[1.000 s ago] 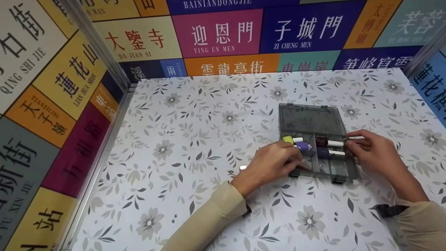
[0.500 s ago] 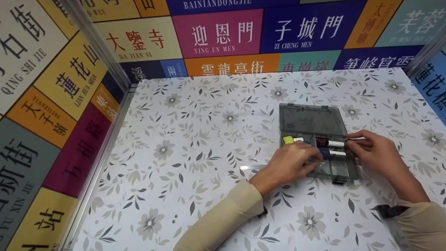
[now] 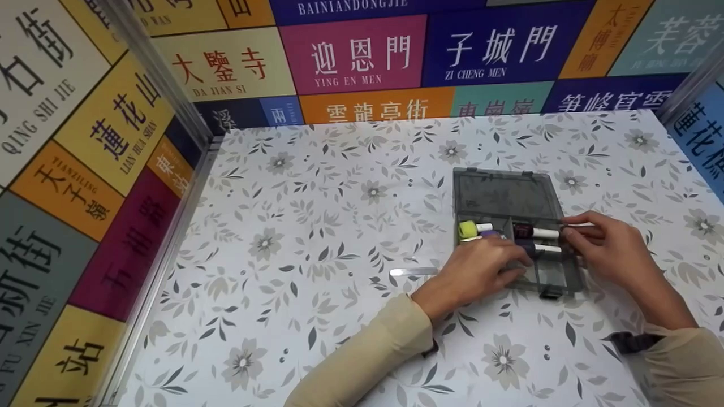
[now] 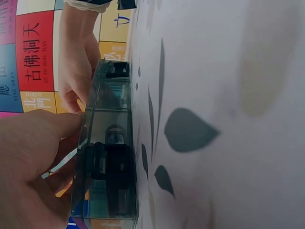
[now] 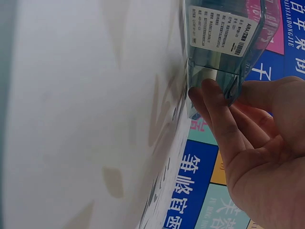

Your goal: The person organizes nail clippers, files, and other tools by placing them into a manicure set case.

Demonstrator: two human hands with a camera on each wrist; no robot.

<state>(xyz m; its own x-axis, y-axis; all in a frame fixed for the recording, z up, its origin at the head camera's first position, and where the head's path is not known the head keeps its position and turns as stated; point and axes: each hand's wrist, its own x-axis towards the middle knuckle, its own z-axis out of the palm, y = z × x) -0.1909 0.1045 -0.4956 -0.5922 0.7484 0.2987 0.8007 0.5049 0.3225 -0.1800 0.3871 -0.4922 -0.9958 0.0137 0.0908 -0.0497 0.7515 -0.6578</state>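
A smoky clear plastic compartment box (image 3: 574,277) lies with its lid (image 3: 503,194) folded back. My left hand (image 3: 481,265) reaches over its front left part, fingers bent down inside; whether they hold anything is hidden. In the left wrist view, that hand (image 4: 28,162) is at the box's upper edge behind a dark latch (image 4: 112,162). My right hand (image 3: 613,249) grips the right side wall, thumb at the rim and fingers outside, as the right wrist view shows. Inside are a yellow-green bottle (image 3: 468,229), a partly covered purple one, and two dark white-capped bottles (image 3: 531,230).
A flat silvery strip (image 3: 413,272) lies on the flower-patterned table (image 3: 317,226), left of the box and partly under my left wrist. Sign-printed panels (image 3: 356,56) stand along the back and both sides.
My left hand has moved right across the front of the box and covers more of the purple bottle. More of the silvery strip shows. My right hand keeps its grip.
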